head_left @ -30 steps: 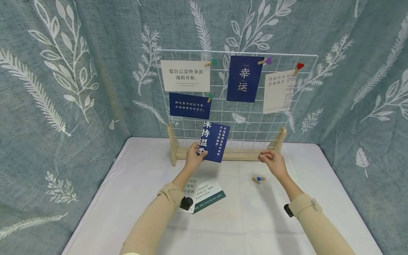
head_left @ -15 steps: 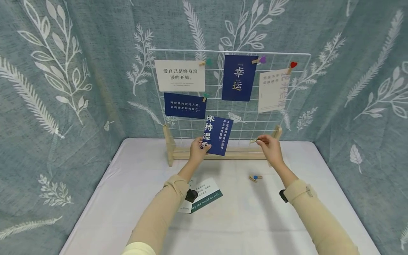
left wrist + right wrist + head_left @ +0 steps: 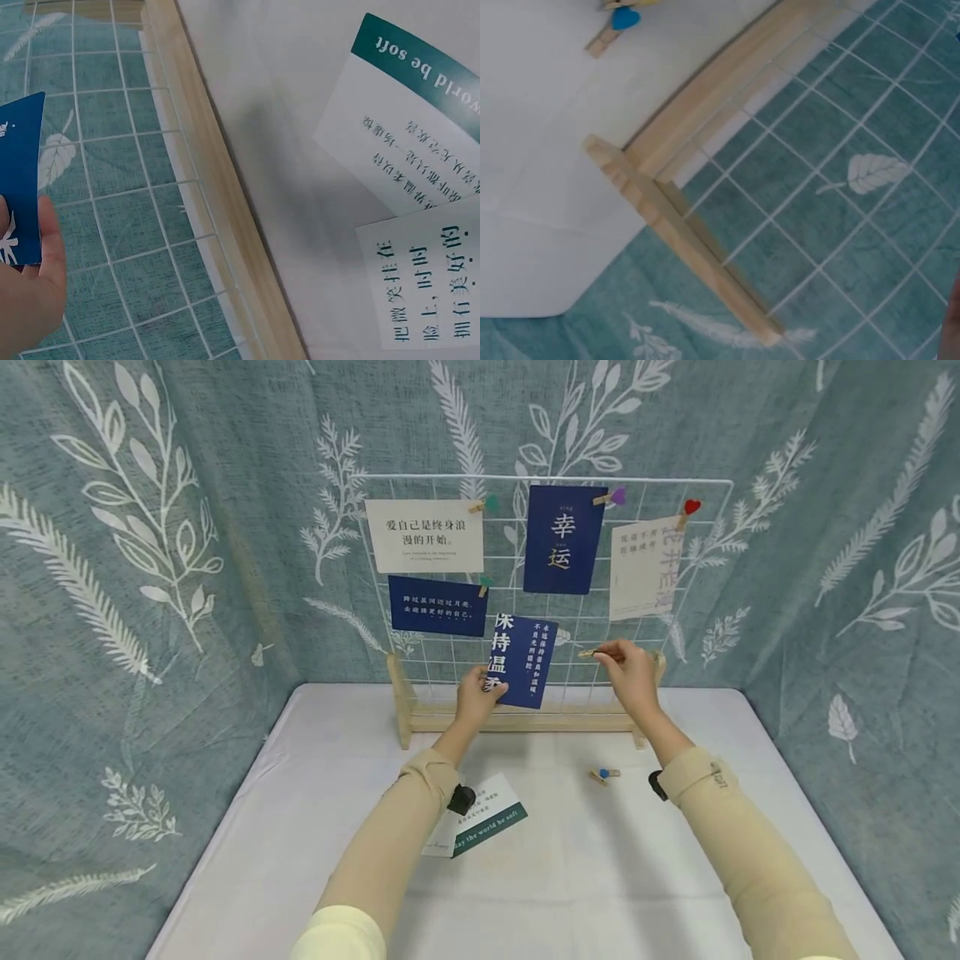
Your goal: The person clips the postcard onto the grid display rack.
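My left hand point(image 3: 477, 697) pinches a dark blue postcard point(image 3: 522, 662) with white lettering by its lower left corner, thumb in front and fingers behind. The card stands before the lower middle of a white wire grid point(image 3: 442, 672). In the left wrist view the same hand point(image 3: 34, 289) shows at the left edge with part of the card. My right hand point(image 3: 630, 672) pinches a small wooden clothespin point(image 3: 587, 653) in front of the grid, to the right of the card. Only a sliver of that hand enters the right wrist view.
Several cards hang from the grid by clothespins, among them a blue card point(image 3: 564, 539) and a white card point(image 3: 425, 536). A wooden base point(image 3: 570, 723) carries the grid. Two loose cards overlap on the table, one green-edged point(image 3: 491, 827). Clothespins point(image 3: 604, 775), one with a blue heart, lie at right.
Both hands have risen along the grid, the left with the blue postcard and slightly rightward, the right with the clothespin and slightly toward the card.
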`<state>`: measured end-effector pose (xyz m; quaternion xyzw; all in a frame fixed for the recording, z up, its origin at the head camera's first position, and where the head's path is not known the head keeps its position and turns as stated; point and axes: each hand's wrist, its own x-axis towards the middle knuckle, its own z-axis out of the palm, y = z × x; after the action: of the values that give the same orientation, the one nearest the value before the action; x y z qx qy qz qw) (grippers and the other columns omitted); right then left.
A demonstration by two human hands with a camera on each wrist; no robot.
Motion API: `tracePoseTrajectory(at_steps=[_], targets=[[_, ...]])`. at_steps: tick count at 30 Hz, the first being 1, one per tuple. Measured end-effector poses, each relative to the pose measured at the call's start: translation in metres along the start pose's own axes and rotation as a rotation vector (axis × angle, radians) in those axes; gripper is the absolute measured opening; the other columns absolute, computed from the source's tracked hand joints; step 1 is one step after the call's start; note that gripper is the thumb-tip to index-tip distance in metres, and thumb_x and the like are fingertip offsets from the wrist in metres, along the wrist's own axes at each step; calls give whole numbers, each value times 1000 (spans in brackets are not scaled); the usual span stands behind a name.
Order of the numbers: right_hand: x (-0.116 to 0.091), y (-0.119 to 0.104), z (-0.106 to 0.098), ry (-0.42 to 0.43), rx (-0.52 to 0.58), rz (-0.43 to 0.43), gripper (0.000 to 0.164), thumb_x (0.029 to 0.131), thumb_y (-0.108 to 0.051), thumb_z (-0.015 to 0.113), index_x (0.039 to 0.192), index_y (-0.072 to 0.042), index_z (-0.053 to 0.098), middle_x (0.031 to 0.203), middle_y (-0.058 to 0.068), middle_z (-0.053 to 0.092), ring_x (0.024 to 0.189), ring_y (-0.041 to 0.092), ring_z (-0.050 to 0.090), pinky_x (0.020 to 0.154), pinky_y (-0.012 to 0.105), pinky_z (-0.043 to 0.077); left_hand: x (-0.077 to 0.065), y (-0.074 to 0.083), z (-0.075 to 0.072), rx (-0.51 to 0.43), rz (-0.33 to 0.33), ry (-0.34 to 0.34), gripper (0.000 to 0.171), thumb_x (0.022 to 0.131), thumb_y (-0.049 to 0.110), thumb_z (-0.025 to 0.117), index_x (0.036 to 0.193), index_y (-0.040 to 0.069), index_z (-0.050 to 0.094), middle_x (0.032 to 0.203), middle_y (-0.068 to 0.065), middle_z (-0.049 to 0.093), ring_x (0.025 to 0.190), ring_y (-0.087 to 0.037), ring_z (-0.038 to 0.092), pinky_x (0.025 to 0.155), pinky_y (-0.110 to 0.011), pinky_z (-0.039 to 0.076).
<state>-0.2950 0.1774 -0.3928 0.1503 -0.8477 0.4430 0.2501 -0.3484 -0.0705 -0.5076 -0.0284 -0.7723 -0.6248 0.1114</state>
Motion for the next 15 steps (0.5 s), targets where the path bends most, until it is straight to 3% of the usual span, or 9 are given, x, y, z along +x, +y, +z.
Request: tracePoseTrajectory(at_steps=[2,5,6,8,12,15], targets=[[5,-4,0,44,4,15,18,88,-5,63,96,12,64,93,28,68,79,35,64,64,9,43,2,4,1,-40,14,-6,33,82,14,72,109,4,55,94,-11,72,76,-19,70,62,-28,59],[10,-9,0,112,18,43,18,88,-6,63,95,11,64,93,27,68,79,35,65,63,5,39,30,-33,12,-75,18,-11,34,80,17,74,107,8,56,91,-9,72,72,-17,70,58,-28,58],[12,-11,0,134,14,48,18,88,-6,63,95,10,65,93,26,68,80,35,65,64,6,39,34,-38,15,-62,-18,-1,34,81,13,73,109,6,56,93,-11,72,74,-20,71,60,-31,59],[15,-14,1,177,17,56,19,88,-9,64,95,9,65,93,25,69,81,34,65,65,8,40,44,-52,23,-62,-28,20,33,80,12,74,107,8,56,92,-10,72,72,-17,70,58,-31,59],[23,-21,3,267,50,60,20,87,-10,66,92,10,66,90,25,68,75,26,63,64,9,39,55,-61,34,-53,-54,34,34,81,9,72,111,7,56,95,-12,71,74,-19,71,59,-32,59],[30,-24,4,339,100,58,20,85,-8,67,90,11,67,86,26,66,67,8,53,62,7,37,58,-57,40,-89,-16,30,35,79,12,75,107,6,55,88,-10,72,71,-19,70,57,-31,59]])
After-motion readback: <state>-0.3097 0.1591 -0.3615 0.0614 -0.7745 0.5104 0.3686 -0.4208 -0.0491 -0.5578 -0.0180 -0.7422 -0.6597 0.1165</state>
